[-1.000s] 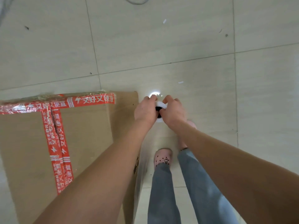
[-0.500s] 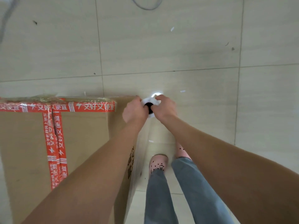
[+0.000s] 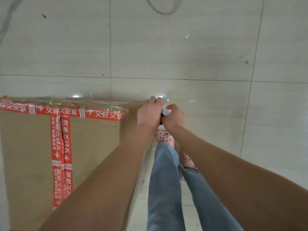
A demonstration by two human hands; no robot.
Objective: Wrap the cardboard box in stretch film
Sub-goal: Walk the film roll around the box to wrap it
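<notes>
A tall cardboard box (image 3: pixel 31 147) sealed with red printed tape stands on the floor at the left, with clear film showing along its far top edge. Just past its right far corner, both my hands grip a stretch film roll (image 3: pixel 165 112) seen end-on, white with a dark core. My left hand (image 3: pixel 150 112) curls round its left side and my right hand (image 3: pixel 175 117) round its right side. A sheet of clear film (image 3: pixel 146 157) runs down along the box's right side. Most of the roll is hidden by my hands.
Pale tiled floor (image 3: pixel 200 55) stretches ahead and to the right. A grey cable loop (image 3: pixel 163 9) lies at the far top. My legs in jeans and pink perforated shoes (image 3: pixel 164 137) stand right beside the box.
My hands with the roll have moved forward along the box's right side toward its far corner, and I have stepped forward, one foot now under the hands.
</notes>
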